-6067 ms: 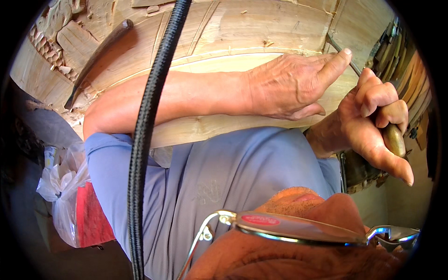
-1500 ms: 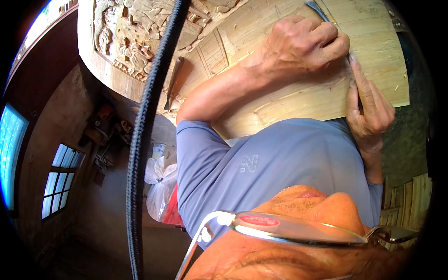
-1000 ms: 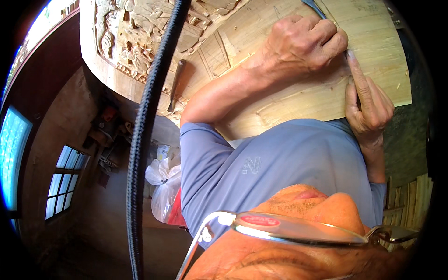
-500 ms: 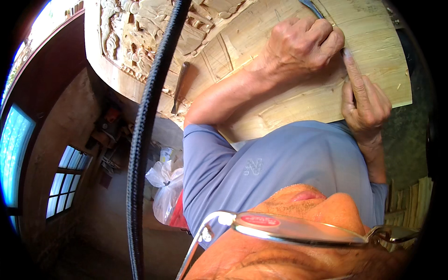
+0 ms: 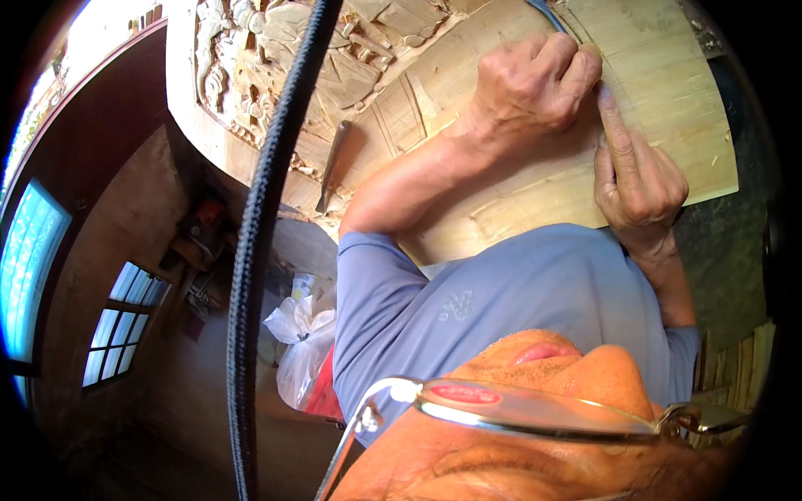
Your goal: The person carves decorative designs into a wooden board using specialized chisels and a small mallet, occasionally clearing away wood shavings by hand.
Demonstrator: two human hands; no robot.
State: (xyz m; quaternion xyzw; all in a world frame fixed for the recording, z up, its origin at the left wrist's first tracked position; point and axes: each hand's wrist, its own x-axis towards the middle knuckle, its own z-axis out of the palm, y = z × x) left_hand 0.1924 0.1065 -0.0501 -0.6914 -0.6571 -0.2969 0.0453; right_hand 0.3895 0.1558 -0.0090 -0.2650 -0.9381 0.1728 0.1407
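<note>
My left hand (image 5: 535, 88) is closed in a fist round a slim carving tool (image 5: 546, 12), whose blue-grey end sticks out beyond the knuckles. The rest of that tool is hidden by the fist. My right hand (image 5: 639, 179) is close by on the right, its index finger stretched toward the underside of the left fist and its other fingers partly curled. Nothing shows within the right hand. Both hands are over the bare part of a pale wooden board (image 5: 677, 108). Left of my forearm, a dark-handled chisel (image 5: 334, 165) lies on the board.
Deep relief carving (image 5: 276, 50) and loose chips cover the board's far left. A black braided cable (image 5: 259, 225) crosses the view from top to bottom. Beside my left side is a tied clear plastic bag (image 5: 301, 342). Wooden slats (image 5: 735, 371) stand at lower right.
Both hands have shifted a little to the left over the board, keeping close together. The carving tool has moved along with the left fist. The view has tilted slightly.
</note>
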